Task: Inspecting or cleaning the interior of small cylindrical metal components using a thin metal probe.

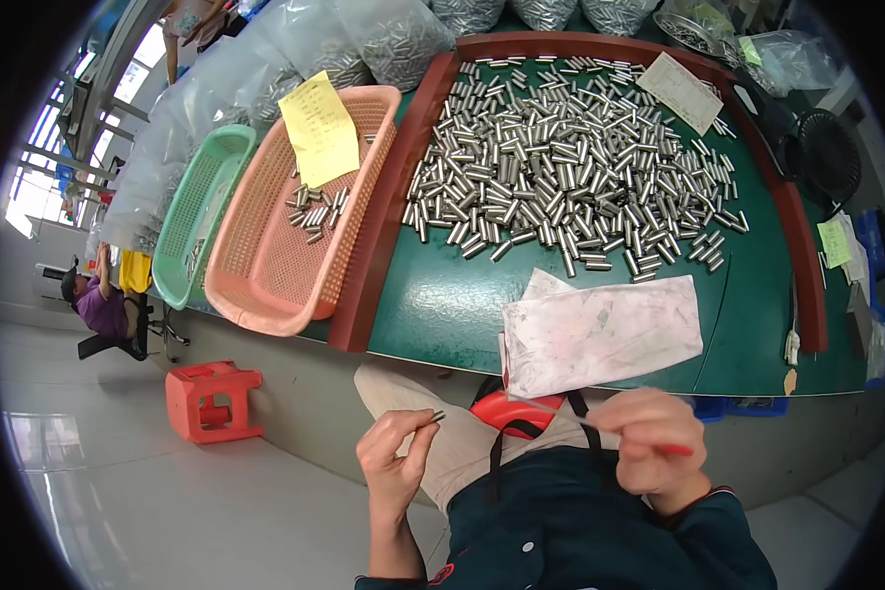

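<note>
My left hand is over my lap, its thumb and fingertips pinching a small metal cylinder. To its right, my right hand is closed around a thin tool with a red handle; its slim shaft points left toward the cylinder without touching it. The tool's tip is too blurred to make out. Beyond both hands, a stained white cloth lies folded at the near edge of the green table. A large pile of loose steel cylinders covers the table behind the cloth.
Left of the red-brown wooden rim stand a pink basket with several cylinders and a yellow note, and a green basket. Filled plastic bags line the back. A red stool is at left; a person sits farther off.
</note>
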Demonstrator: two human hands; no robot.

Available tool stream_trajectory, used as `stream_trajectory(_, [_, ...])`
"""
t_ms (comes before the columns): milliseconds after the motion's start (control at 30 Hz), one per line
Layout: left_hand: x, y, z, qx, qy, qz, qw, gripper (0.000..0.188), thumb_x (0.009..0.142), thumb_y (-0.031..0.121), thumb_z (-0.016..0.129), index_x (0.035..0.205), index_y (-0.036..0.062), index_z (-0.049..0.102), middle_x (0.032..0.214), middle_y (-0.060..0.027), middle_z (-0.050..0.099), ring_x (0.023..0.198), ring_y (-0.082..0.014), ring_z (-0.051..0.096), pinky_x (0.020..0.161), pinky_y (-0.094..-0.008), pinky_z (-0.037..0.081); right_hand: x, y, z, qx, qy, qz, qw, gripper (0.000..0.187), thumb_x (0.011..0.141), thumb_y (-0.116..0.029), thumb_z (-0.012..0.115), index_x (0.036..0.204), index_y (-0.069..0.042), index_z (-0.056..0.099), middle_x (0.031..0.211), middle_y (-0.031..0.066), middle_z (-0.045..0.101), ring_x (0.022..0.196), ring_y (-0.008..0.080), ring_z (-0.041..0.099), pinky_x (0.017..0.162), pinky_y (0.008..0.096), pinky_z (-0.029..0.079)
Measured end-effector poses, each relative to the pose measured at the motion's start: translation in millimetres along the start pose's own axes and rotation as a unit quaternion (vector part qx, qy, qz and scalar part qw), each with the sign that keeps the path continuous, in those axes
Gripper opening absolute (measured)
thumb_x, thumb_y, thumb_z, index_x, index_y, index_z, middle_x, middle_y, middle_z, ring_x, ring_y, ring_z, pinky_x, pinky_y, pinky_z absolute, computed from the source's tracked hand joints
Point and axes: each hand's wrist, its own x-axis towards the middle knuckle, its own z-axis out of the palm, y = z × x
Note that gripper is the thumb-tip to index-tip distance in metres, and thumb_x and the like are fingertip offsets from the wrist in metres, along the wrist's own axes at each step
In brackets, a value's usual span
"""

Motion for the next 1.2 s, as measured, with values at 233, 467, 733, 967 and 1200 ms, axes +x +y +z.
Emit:
stream_trajectory(233, [41.6, 30.2, 29.0, 0.022, 0.029, 0.112, 0.993, 0.020, 0.064, -0.010, 0.064, 0.082, -0.0014, 0.060, 0.072, -0.0097, 0.059, 0.063, -0.0215, 0.056, 0.055, -0.0276, 0.044, -10.8, 33.2, -12.7, 0.081, 0.351, 0.193, 0.913, 0.011, 0.089, -0.009, 0.044, 0.093, 0.000, 0.047, 0.084, 0.0139, 0.058, 0.079, 0.0193, 0.055, 0.081, 0.0345, 0.042])
stream_trajectory(467, [88.6, 56.2, 51.7, 0.100, 0.049, 0.293, 0.950, 0.019, 0.062, 0.000, 0.069, 0.079, 0.0018, 0.060, 0.065, -0.0056, 0.053, 0.056, -0.0204, 0.049, 0.052, -0.0295, 0.038, -14.3, 42.5, -15.3, 0.080, 0.379, 0.152, 0.909, 0.010, 0.089, -0.009, 0.044, 0.094, -0.001, 0.048, 0.081, 0.0119, 0.059, 0.075, 0.0181, 0.056, 0.097, 0.0407, 0.031])
stream_trajectory(733, [96.1, 39.0, 62.1, 0.130, -0.027, 0.262, 0.956, 0.013, 0.065, -0.003, 0.067, 0.076, -0.0002, 0.059, 0.063, -0.0068, 0.052, 0.058, -0.0199, 0.048, 0.052, -0.0291, 0.037, -13.5, 40.9, -16.2, 0.058, 0.360, 0.140, 0.920, 0.009, 0.088, -0.009, 0.045, 0.092, -0.002, 0.048, 0.077, 0.0110, 0.059, 0.071, 0.0160, 0.057, 0.096, 0.0405, 0.031])
stream_trajectory(967, [75.5, 47.1, 51.6, 0.091, 0.035, 0.296, 0.950, 0.013, 0.068, 0.001, 0.066, 0.078, -0.0006, 0.059, 0.063, -0.0061, 0.051, 0.058, -0.0183, 0.046, 0.052, -0.0285, 0.036, -15.5, 42.6, -17.1, 0.043, 0.343, 0.140, 0.928, 0.008, 0.087, -0.009, 0.047, 0.091, -0.002, 0.048, 0.075, 0.0106, 0.059, 0.071, 0.0149, 0.056, 0.096, 0.0400, 0.031])
stream_trajectory(1200, [80.8, 38.5, 53.9, 0.160, -0.047, 0.265, 0.950, 0.017, 0.065, 0.006, 0.069, 0.078, 0.0031, 0.060, 0.064, -0.0034, 0.050, 0.059, -0.0199, 0.046, 0.059, -0.0298, 0.035, -16.3, 41.4, -16.4, 0.045, 0.324, 0.138, 0.935, 0.007, 0.087, -0.007, 0.046, 0.092, -0.002, 0.048, 0.076, 0.0110, 0.060, 0.071, 0.0148, 0.056, 0.096, 0.0396, 0.031])
